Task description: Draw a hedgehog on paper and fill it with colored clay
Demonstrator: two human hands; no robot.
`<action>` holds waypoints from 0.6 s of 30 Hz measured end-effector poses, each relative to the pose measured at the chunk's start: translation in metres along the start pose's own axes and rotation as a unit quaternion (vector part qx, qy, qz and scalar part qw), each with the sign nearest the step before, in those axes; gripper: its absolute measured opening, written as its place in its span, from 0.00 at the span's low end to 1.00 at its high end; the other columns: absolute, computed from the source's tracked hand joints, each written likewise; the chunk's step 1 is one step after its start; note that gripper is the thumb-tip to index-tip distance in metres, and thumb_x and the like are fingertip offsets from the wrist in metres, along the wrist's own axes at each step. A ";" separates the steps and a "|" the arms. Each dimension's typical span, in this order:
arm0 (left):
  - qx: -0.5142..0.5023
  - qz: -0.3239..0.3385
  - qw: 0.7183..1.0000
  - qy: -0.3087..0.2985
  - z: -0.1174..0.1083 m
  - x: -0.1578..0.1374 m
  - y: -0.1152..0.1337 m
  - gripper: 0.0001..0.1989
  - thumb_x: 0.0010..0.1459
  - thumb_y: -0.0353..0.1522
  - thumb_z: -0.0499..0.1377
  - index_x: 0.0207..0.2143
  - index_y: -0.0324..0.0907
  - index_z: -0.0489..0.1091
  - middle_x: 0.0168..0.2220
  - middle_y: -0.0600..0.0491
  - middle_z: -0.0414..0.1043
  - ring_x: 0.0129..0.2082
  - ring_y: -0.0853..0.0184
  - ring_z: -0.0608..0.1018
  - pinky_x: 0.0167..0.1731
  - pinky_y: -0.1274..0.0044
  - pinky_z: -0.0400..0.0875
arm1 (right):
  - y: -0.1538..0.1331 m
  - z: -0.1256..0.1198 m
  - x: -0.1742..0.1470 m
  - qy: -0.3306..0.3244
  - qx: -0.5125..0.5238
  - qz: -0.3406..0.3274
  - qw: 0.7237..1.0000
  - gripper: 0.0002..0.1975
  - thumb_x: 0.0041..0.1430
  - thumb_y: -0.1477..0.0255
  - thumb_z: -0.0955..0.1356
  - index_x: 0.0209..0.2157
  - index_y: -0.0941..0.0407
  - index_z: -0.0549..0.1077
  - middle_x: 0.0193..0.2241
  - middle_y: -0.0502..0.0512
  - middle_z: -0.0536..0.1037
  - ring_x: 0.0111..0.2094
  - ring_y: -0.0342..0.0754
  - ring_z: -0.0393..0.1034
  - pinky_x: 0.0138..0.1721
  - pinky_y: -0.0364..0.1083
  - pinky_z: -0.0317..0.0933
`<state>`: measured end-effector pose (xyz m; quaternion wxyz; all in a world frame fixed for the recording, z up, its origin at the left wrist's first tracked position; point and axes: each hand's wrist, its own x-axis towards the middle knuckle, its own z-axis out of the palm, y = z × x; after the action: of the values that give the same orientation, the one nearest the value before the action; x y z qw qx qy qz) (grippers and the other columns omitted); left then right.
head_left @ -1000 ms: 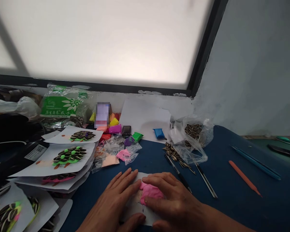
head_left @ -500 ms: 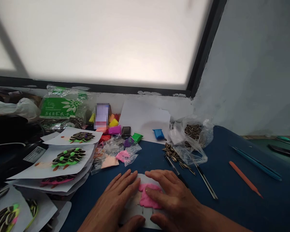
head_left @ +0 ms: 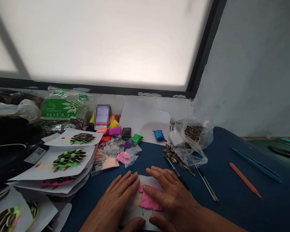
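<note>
A small white paper card lies at the front of the table with a flattened patch of pink modelling clay on it. Left of the pink is a thin pale peach layer, partly covered by my fingers. Short drawn lines show below the clay. My left hand rests flat along the card's left side, fingers stretched out. From the right, my right hand lies over the clay with spread fingers, one finger pressing on the pink. Neither hand grips anything.
Left stands a stack of cards with sunflower-seed hedgehogs. Behind are clay packets, a blue packet and a bag of sunflower seeds. Pens, an orange clay tool and blue tweezers lie right.
My right hand has shifted slightly, its pressing finger moving a little left and up across the pink clay. My left hand stays almost still beside the card.
</note>
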<state>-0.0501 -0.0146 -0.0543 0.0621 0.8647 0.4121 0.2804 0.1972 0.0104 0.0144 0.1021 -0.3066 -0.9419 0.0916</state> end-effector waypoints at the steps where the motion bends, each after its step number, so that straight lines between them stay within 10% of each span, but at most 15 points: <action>1: -0.001 -0.014 1.000 -0.002 -0.004 0.001 0.004 0.37 0.60 0.43 0.61 0.68 0.50 0.54 0.67 0.49 0.58 0.65 0.48 0.63 0.61 0.56 0.62 | 0.000 0.000 0.000 0.001 -0.001 0.000 1.000 0.28 0.66 0.53 0.63 0.59 0.57 0.71 0.66 0.70 0.59 0.66 0.68 0.51 0.60 0.67 0.54; 18: -0.009 -0.020 1.000 -0.021 -0.019 0.005 0.015 0.33 0.61 0.43 0.63 0.65 0.48 0.59 0.67 0.48 0.60 0.65 0.49 0.64 0.62 0.58 0.61 | 0.003 0.002 -0.001 0.041 -0.035 -0.046 0.997 0.24 0.67 0.54 0.65 0.57 0.52 0.72 0.65 0.68 0.61 0.66 0.64 0.54 0.60 0.61 0.56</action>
<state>-0.0476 -0.0234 -0.0312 0.0844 0.8612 0.4254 0.2648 0.1993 0.0114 0.0117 0.1340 -0.2697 -0.9527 0.0408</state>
